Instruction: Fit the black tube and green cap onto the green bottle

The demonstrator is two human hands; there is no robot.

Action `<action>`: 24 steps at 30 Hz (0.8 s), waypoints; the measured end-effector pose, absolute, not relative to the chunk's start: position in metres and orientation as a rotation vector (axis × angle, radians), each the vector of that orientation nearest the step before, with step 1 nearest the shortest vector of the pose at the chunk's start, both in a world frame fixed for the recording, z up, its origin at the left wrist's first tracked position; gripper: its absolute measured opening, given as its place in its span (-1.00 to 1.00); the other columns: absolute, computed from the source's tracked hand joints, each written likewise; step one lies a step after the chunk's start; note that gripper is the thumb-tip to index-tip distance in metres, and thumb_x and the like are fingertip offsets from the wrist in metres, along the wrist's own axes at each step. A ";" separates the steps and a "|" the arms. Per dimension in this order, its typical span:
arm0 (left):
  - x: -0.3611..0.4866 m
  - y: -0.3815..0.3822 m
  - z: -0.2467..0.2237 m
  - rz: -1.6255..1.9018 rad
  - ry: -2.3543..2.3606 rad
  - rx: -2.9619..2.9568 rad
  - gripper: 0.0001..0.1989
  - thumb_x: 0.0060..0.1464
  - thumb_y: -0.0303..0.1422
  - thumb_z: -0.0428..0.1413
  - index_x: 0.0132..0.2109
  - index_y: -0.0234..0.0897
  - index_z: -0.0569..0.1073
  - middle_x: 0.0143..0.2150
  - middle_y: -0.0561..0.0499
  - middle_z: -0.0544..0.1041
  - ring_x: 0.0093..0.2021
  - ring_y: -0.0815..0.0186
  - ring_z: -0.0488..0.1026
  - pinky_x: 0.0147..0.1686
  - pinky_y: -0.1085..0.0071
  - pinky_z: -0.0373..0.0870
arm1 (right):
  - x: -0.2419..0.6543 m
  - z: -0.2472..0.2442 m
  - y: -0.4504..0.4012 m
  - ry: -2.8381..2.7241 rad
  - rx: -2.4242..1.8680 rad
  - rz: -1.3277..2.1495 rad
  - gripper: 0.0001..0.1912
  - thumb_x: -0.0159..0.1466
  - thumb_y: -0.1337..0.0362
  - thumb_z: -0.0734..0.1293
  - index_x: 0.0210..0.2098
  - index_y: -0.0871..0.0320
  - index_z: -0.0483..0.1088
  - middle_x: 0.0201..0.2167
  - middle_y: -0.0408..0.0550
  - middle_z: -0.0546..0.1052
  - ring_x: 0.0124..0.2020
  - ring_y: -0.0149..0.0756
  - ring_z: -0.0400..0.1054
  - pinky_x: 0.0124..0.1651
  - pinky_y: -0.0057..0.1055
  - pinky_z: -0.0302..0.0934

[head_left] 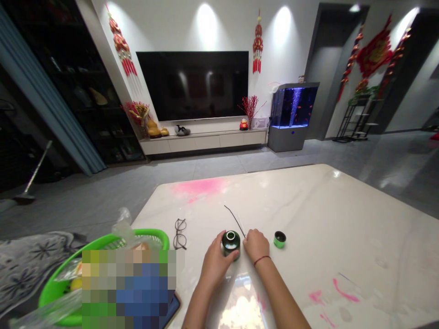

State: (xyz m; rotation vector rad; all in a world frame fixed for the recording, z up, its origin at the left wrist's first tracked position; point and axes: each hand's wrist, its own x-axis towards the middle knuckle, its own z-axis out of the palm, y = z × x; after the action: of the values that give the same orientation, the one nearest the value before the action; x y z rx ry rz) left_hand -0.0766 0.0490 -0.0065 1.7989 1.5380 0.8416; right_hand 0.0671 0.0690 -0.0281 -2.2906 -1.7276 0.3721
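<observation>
My left hand (216,259) grips a dark green cylindrical jar (231,243) with a pale round opening, standing on the white marble table (329,219). Just to its right rests my right hand (256,246), a red string around its wrist. A thin black wire (234,219) rises from those fingers and angles up and left, with a fainter pale strand beside it; the fingers seem closed on the wire's lower end. A small green lid (280,239) with a dark top lies to the right of my right hand, apart from it.
A pair of wire-rimmed glasses (180,234) lies on the table left of the jar. A bright green basket (103,242) with plastic bags sits at the table's left edge, partly pixelated. Pink stains mark the tabletop. Grey floor lies beyond the table edge.
</observation>
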 end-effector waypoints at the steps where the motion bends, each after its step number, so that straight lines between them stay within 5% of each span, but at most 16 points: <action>1: -0.077 0.049 -0.007 0.839 1.539 1.802 -0.40 -0.20 -0.31 0.14 0.07 -0.24 0.26 0.09 -0.12 0.36 0.10 0.16 0.28 0.08 0.25 0.15 | 0.066 -0.028 0.069 -1.719 -2.306 0.371 -0.77 0.15 0.35 0.17 -0.30 0.24 0.43 -0.24 0.16 0.47 -0.18 -0.11 0.37 -0.26 -0.33 0.20; 24: -0.075 0.048 -0.001 0.769 1.569 1.811 -0.37 -0.20 -0.29 0.14 0.09 -0.28 0.24 0.08 -0.10 0.36 0.07 0.19 0.29 0.07 0.32 0.13 | 0.067 -0.021 0.066 -1.561 -2.357 0.595 -0.71 0.04 0.29 0.24 -0.27 0.28 0.44 -0.21 0.23 0.50 -0.19 -0.07 0.41 -0.26 -0.33 0.21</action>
State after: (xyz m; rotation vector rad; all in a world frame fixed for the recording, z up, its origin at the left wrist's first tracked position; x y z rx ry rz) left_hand -0.0749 0.0481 -0.0014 1.8114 1.5694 0.7687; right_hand 0.0672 0.0661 -0.0207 -2.3569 -1.5612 0.5953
